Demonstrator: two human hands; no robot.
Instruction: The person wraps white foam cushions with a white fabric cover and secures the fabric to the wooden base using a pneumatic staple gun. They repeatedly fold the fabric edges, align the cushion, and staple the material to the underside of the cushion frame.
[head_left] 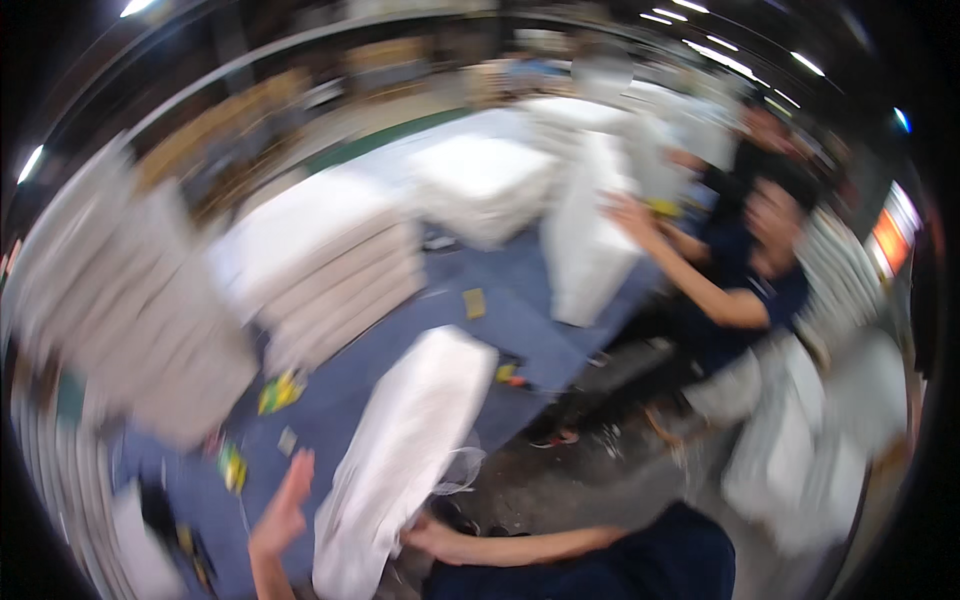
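A long white padded slab, fabric-like on its surface [405,430], stands on its narrow side along the front edge of a blue-covered table [520,285], slanting away from me. My left hand [282,508] is raised just left of it, fingers stretched out and holding nothing. At the slab's near lower right corner, my right hand [428,538] has its fingers closed on the edge; motion blur softens the fingertips. A loop of thin pale cord [460,470] hangs beside the slab's right side.
Stacks of white slabs [335,265] stand on the table's left and back. Yellow-green tape measures [282,391] and small tools lie on the cover. At the right, a co-worker [745,270] handles an upright white slab [590,235]; another person is behind. White bundles [790,455] rest on the floor.
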